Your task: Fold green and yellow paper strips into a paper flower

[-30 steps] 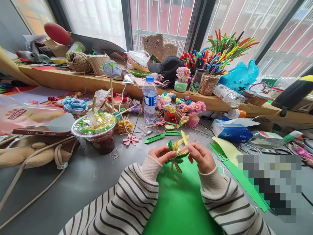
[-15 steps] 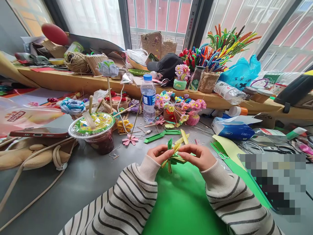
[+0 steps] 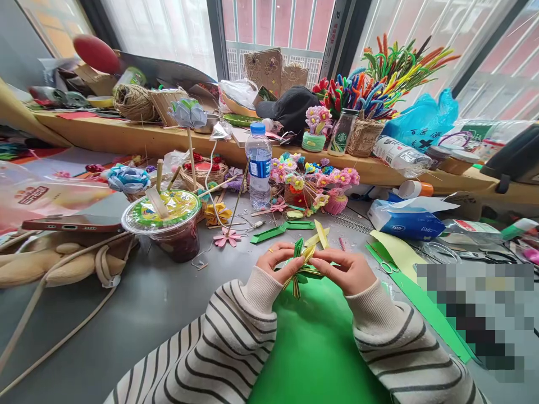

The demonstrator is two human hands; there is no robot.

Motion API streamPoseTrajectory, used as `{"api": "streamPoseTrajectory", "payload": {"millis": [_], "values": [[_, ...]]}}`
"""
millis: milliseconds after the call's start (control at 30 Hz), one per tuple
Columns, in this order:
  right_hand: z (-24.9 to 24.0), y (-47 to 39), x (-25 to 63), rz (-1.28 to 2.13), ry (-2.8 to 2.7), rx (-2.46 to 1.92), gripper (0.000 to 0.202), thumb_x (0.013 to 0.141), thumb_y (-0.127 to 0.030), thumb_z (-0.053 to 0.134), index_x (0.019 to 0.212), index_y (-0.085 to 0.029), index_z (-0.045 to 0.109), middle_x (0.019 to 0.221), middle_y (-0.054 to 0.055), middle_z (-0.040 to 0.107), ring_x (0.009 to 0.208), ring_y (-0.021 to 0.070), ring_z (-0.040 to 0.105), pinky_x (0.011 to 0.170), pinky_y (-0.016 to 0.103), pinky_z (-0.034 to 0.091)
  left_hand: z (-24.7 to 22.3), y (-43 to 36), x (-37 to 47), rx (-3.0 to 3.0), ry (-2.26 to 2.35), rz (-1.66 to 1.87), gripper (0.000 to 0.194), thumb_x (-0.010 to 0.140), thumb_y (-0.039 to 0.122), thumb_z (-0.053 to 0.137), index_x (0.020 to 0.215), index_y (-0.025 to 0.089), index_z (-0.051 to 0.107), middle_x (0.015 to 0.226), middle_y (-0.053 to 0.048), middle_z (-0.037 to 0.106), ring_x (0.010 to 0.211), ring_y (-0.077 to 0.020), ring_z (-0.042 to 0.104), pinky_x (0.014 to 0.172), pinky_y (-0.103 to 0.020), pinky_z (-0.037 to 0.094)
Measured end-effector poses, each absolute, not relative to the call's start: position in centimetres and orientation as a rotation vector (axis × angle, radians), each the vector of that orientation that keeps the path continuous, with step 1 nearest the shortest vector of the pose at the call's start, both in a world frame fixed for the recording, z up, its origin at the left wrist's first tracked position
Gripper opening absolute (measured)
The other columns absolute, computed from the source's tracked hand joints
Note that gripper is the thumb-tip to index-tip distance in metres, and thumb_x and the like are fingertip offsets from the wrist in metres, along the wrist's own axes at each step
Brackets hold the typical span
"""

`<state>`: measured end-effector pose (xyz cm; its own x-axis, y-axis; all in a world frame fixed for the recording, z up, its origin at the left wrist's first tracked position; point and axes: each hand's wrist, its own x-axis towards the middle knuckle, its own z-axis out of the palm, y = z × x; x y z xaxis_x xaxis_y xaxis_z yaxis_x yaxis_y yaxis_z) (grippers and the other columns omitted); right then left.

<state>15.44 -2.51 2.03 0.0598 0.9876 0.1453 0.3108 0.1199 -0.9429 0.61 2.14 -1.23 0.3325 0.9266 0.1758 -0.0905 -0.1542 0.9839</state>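
Observation:
Both hands meet above a green surface (image 3: 320, 342), pinching a folded green and yellow paper piece (image 3: 297, 279) with several pointed arms. My left hand (image 3: 278, 262) is closed on its left side, thumb and fingertips pressed at the yellow part. On the other side, my right hand (image 3: 347, 269) grips with thumb and index finger near the yellow tip. The fingers hide part of the paper. Just beyond lie folded green paper strips (image 3: 269, 234) and crossed yellow paper strips (image 3: 320, 233).
At left stand a lidded drink cup (image 3: 177, 241) and a phone (image 3: 76, 223). A water bottle (image 3: 258, 168) rises behind the strips, near crocheted flowers (image 3: 322, 182). To the right are scissors (image 3: 388, 266) on green paper (image 3: 425, 306) and a blue tissue pack (image 3: 404, 219).
The view has shifted slightly, so the whole scene sits a little further right. Both hands keep their pinch on the folded paper, with barely any finger movement.

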Motion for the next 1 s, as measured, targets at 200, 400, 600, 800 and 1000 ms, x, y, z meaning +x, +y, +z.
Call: {"api": "streamPoseTrajectory", "payload": {"millis": [200, 400, 600, 800, 1000], "values": [[2.0, -2.5, 15.6, 0.912, -1.489, -1.396, 0.026, 0.067, -0.037, 0.057, 0.084, -0.019, 0.066, 0.082, 0.006, 0.065, 0.073, 0.0163, 0.058, 0.063, 0.028, 0.048, -1.3, 2.1, 0.7, 1.465, 0.846, 1.125, 0.023, 0.062, 0.036, 0.06, 0.074, 0.019, 0.068, 0.083, -0.006, 0.055, 0.085, -0.0184, 0.052, 0.082, -0.031, 0.041], [1.9, -2.4, 15.5, 0.9, -1.542, -1.355, 0.023, 0.068, -0.034, 0.056, 0.083, -0.019, 0.066, 0.08, 0.005, 0.066, 0.07, 0.0151, 0.058, 0.06, 0.026, 0.048, -1.2, 1.8, 0.8, 1.54, 0.892, 1.173, 0.019, 0.066, 0.032, 0.056, 0.074, 0.018, 0.067, 0.082, -0.006, 0.056, 0.083, -0.0177, 0.052, 0.081, -0.031, 0.041], [1.5, -2.3, 15.5, 0.857, -1.59, -1.31, 0.023, 0.072, -0.032, 0.053, 0.084, -0.019, 0.066, 0.08, 0.005, 0.065, 0.067, 0.0135, 0.057, 0.058, 0.025, 0.047, -1.1, 1.6, 0.8, 1.641, 0.935, 1.216, 0.014, 0.067, 0.026, 0.054, 0.07, 0.016, 0.064, 0.08, -0.006, 0.056, 0.081, -0.016, 0.052, 0.079, -0.03, 0.042], [1.6, -2.8, 14.5, 0.788, -1.453, -1.293, 0.018, 0.07, -0.03, 0.055, 0.077, -0.019, 0.067, 0.071, 0.004, 0.064, 0.066, 0.0127, 0.055, 0.059, 0.024, 0.045, -1.3, 1.4, 1.0, 1.691, 0.946, 1.286, 0.013, 0.068, 0.026, 0.053, 0.07, 0.016, 0.062, 0.078, -0.005, 0.056, 0.079, -0.0152, 0.053, 0.076, -0.032, 0.043], [1.7, -2.8, 14.7, 0.842, -1.473, -1.304, 0.019, 0.071, -0.031, 0.054, 0.078, -0.019, 0.067, 0.069, 0.003, 0.062, 0.055, 0.0092, 0.051, 0.052, 0.022, 0.043, -1.4, 1.5, 1.0, 1.68, 0.94, 1.298, 0.012, 0.068, 0.026, 0.054, 0.069, 0.016, 0.062, 0.077, -0.004, 0.057, 0.078, -0.0142, 0.053, 0.075, -0.029, 0.043]]}}
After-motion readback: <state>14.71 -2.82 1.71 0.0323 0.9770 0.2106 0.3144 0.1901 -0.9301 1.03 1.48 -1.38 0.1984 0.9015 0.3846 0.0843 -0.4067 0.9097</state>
